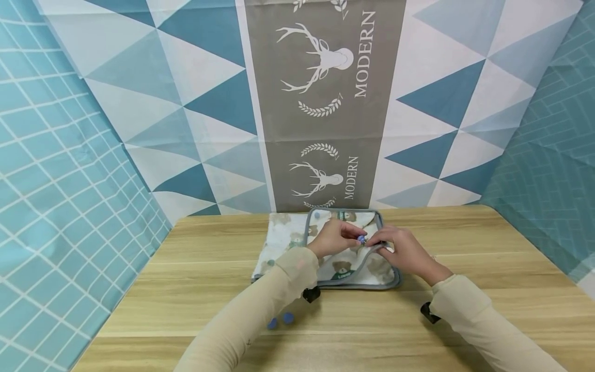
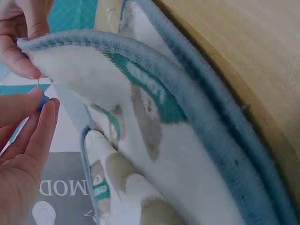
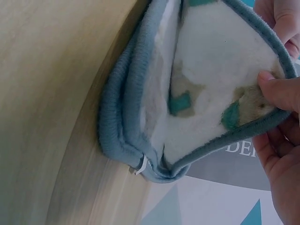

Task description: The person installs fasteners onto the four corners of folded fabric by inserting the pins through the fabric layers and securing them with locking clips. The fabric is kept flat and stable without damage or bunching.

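Observation:
A folded white blanket (image 1: pixel 367 274) with a bear print and grey-blue bound edges lies at the back of the table. My left hand (image 1: pixel 332 238) pinches a blue-headed pin (image 2: pixel 43 101) between thumb and fingers. Its thin metal shaft shows above the thumb in the left wrist view, close to the lifted blanket corner. My right hand (image 1: pixel 403 250) grips that corner by its edge, thumb on the printed face and fingers behind. In the right wrist view the lifted layer (image 3: pixel 211 51) stands away from the folds beneath. Whether the pin's tip touches the cloth, I cannot tell.
Two blue round pieces (image 1: pixel 288 318) lie on the wooden table (image 1: pixel 200 289) beside my left forearm. A blue dot (image 1: pixel 317 215) shows on the blanket near its back edge. Patterned cloth (image 1: pixel 325 103) hangs behind the table, with blue tile-pattern sheets (image 1: pixel 56 155) at the sides.

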### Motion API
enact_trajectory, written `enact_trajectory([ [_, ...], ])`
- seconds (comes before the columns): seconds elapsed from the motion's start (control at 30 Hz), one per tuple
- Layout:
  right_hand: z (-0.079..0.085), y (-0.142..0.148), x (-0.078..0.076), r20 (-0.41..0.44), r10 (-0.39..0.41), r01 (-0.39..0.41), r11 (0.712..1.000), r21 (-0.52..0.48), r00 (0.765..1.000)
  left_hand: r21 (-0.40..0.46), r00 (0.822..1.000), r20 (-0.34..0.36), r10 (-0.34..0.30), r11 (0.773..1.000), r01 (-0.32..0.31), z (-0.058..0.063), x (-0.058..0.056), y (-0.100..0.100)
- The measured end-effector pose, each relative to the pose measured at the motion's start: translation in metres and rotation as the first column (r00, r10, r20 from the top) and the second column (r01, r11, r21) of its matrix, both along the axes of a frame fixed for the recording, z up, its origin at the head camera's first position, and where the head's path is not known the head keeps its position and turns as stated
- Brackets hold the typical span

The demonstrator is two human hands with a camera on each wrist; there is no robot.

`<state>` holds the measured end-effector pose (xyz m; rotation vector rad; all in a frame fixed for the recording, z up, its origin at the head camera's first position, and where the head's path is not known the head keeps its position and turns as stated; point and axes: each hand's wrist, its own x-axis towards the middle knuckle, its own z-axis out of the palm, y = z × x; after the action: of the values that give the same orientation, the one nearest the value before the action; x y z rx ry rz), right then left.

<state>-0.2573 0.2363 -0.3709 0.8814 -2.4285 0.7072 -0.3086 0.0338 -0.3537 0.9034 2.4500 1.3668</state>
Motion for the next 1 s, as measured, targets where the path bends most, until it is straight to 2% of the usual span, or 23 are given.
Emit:
enact_trajectory([
  [0.27,0.0008,-0.0025,0.0004,0.028,-0.006,0.006,1.0,-0.019,1.0,-0.064,0.995,-0.086,-0.048,0.997,0.043,0.0021,0.0041,0.0055],
  [0.43,-0.0009,-0.0025,-0.0002,0.029,-0.019,0.02,0.999,-0.041,0.999,-0.082,0.995,-0.091,-0.04,0.996,0.032,0.0,0.0043,0.0058],
  [0.67,-0.0044,-0.0038,-0.0032,-0.019,-0.015,0.014,0.999,-0.045,1.0,-0.108,0.988,-0.149,-0.04,0.994,0.024,0.0012,0.0047,0.0045],
  [0.83,-0.0062,-0.0051,-0.0043,-0.041,-0.015,0.013,0.999,-0.048,0.999,-0.107,0.986,-0.159,-0.043,0.994,0.026,0.0013,0.0036,0.004],
  [1.0,-0.007,-0.0054,-0.0045,-0.048,-0.031,0.027,0.997,-0.067,0.998,-0.073,0.99,-0.138,-0.03,0.997,0.02,-0.0012,0.001,0.0028],
])
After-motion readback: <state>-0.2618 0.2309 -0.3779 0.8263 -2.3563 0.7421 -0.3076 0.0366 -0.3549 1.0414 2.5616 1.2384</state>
